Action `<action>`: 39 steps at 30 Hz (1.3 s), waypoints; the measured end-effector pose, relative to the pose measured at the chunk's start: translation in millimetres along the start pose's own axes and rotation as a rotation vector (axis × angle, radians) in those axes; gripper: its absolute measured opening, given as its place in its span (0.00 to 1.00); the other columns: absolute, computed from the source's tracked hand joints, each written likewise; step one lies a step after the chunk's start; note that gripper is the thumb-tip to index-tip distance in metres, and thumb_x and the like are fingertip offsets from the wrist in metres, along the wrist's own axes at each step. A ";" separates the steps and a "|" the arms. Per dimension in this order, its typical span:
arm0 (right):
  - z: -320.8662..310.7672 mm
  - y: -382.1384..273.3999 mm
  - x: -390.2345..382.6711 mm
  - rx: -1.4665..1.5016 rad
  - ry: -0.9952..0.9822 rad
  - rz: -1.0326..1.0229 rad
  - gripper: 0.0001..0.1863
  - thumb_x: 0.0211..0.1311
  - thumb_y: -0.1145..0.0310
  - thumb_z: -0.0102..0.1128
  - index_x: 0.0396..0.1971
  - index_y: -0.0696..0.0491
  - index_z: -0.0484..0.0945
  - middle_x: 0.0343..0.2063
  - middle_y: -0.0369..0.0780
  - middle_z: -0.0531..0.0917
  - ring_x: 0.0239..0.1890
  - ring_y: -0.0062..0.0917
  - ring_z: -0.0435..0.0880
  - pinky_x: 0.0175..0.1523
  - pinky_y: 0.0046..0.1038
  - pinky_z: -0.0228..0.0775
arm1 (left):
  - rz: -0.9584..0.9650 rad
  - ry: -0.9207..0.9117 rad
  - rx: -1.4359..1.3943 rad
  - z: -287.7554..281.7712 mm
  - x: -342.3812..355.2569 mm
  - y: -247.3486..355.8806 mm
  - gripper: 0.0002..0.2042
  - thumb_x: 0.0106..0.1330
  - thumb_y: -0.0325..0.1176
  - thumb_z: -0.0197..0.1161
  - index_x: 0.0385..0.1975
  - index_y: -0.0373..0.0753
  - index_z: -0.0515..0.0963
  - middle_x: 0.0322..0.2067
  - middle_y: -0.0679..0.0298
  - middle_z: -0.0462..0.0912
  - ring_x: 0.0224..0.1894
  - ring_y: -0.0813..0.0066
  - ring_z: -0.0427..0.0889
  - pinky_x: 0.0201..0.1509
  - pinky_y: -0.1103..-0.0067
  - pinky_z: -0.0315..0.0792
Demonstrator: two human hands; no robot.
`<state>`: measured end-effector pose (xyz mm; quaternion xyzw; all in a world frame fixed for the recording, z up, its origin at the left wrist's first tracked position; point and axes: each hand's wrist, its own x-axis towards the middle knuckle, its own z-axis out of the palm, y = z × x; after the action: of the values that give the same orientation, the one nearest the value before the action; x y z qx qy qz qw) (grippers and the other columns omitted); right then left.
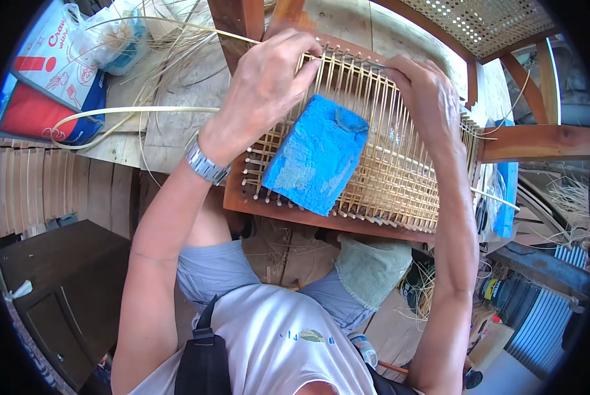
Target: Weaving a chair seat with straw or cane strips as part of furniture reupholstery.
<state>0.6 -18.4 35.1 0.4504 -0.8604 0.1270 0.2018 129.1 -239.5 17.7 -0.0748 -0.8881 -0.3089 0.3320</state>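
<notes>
The wooden frame (242, 202) lies before the person (268, 329), strung with woven cane (390, 181); a blue block (316, 158) rests on the cane. At the frame's far edge, the left hand (265, 85) bends thumb and forefinger close together, the right hand (428, 92) curls inward (what either pinches, I cannot tell).

Before the person lies the frame (234, 192), the cane weave (400, 191) inside it and the block (318, 155) on the weave's left part; the left hand (275, 79) and right hand (426, 89) are at the frame's far edge. Left of it, bags (48, 66) sit on the bench (179, 135); a cabinet (64, 289) stands nearer, at the person's left
</notes>
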 end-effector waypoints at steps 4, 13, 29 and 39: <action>-3.4 -8.7 -1.6 -0.021 -0.180 0.024 0.06 0.63 0.64 0.64 0.37 0.47 0.85 0.32 0.37 0.88 0.35 0.31 0.86 0.42 0.34 0.79 | 0.283 0.019 0.041 35.1 15.8 -35.5 0.11 0.61 0.25 0.63 0.43 0.35 0.73 0.38 0.53 0.79 0.36 0.51 0.81 0.42 0.64 0.77; 6.1 -9.7 6.2 -0.040 -0.157 -0.033 0.15 0.61 0.75 0.57 0.47 0.47 0.81 0.28 0.46 0.84 0.37 0.41 0.85 0.47 0.41 0.77 | 0.250 -0.142 0.078 59.3 39.6 -25.6 0.05 0.55 0.28 0.60 0.28 0.33 0.75 0.30 0.50 0.76 0.38 0.49 0.79 0.43 0.60 0.75; -31.9 40.5 -48.1 -0.142 -0.159 0.085 0.08 0.64 0.62 0.63 0.36 0.48 0.85 0.32 0.36 0.87 0.39 0.32 0.84 0.45 0.36 0.76 | 0.166 -0.372 0.024 80.5 58.5 -10.5 0.15 0.59 0.33 0.59 0.40 0.36 0.63 0.39 0.47 0.75 0.44 0.40 0.77 0.48 0.54 0.72; -24.0 56.0 -29.6 -0.132 -0.275 0.154 0.06 0.63 0.67 0.60 0.37 0.51 0.83 0.30 0.42 0.85 0.39 0.38 0.84 0.44 0.40 0.74 | 0.201 -0.454 0.032 78.1 74.1 -13.5 0.23 0.58 0.45 0.62 0.45 0.34 0.66 0.43 0.44 0.78 0.48 0.42 0.77 0.52 0.56 0.70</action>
<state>-24.9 44.0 40.7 0.3821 -0.9183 0.0227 0.1011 25.2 -208.9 12.1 -0.2249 -0.9328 -0.2358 0.1540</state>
